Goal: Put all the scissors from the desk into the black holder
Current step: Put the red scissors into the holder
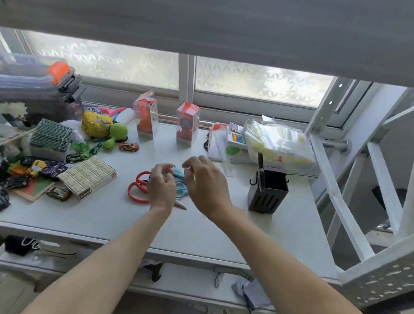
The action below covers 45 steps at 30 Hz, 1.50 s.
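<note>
1. Head view: the left hand (162,186) and right hand (207,182) hover side by side over the scissors pile on the surface (192,230).
2. Red scissors (137,186) and blue scissors (180,183) lie partly hidden beneath them.
3. Both hands' fingers are curled and apart; whether they grip anything, I cannot tell.
4. The black holder (267,194) stands upright, near the right hand, with 1 dark handle (260,172) sticking out.

Backlit by frosted window (103,60) — soft, edges warped.
</note>
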Each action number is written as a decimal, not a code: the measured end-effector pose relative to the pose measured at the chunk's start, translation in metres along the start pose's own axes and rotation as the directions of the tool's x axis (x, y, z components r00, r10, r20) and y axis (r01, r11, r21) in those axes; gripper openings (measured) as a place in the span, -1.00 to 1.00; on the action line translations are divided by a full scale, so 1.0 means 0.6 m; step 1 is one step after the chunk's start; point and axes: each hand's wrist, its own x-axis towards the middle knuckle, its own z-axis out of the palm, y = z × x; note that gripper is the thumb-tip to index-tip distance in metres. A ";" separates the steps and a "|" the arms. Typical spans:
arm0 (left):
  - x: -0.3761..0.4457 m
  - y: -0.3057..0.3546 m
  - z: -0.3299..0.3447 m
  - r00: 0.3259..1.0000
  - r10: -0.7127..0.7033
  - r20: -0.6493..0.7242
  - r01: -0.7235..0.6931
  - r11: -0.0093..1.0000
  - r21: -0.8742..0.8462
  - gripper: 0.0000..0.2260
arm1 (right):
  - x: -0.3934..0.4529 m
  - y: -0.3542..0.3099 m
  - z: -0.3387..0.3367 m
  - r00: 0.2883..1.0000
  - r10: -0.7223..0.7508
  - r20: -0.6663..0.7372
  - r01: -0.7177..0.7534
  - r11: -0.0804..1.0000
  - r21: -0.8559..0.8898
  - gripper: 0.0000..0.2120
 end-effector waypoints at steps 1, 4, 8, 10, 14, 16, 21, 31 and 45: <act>0.013 -0.013 -0.025 0.995 -0.018 -0.102 0.026 0.997 0.078 -0.75 | -0.005 0.000 0.023 0.989 0.049 0.139 -0.046 0.999 -0.023 -0.78; 0.043 -0.042 -0.086 0.971 -0.093 -0.220 0.161 0.936 0.312 -0.68 | -0.015 -0.004 0.078 0.910 0.108 0.399 -0.086 0.994 -0.073 -0.71; 0.069 -0.073 -0.124 0.962 -0.260 -0.081 0.267 0.840 0.472 -0.64 | -0.017 -0.013 0.125 0.854 0.141 0.500 -0.078 0.987 -0.144 -0.68; 0.079 -0.084 -0.129 0.952 -0.305 -0.022 0.278 0.833 0.478 -0.63 | -0.020 -0.016 0.139 0.835 0.171 0.523 -0.086 0.979 -0.183 -0.66; 0.087 -0.083 -0.132 0.932 -0.361 0.039 0.337 0.898 0.283 -0.87 | -0.028 -0.010 0.153 0.847 0.203 0.491 -0.124 0.974 -0.189 -0.73; 0.092 -0.079 -0.133 0.917 -0.398 0.039 0.387 0.907 0.167 -0.81 | -0.031 -0.006 0.155 0.860 0.212 0.464 -0.149 0.974 -0.169 -0.73; 0.081 -0.045 -0.131 0.871 -0.472 0.137 0.484 0.872 -0.070 -0.78 | -0.037 -0.004 0.153 0.890 0.221 0.399 -0.193 0.975 -0.111 -0.73; 0.016 0.126 -0.142 0.747 -0.062 0.662 0.266 0.941 -0.211 -0.73 | -0.052 0.007 0.086 0.981 0.190 0.031 -0.192 0.971 0.144 -0.86; -0.056 0.129 0.069 0.597 0.019 0.802 -0.098 0.994 0.049 -0.50 | -0.140 0.107 -0.167 0.744 0.405 -0.532 -0.091 0.850 0.519 -0.94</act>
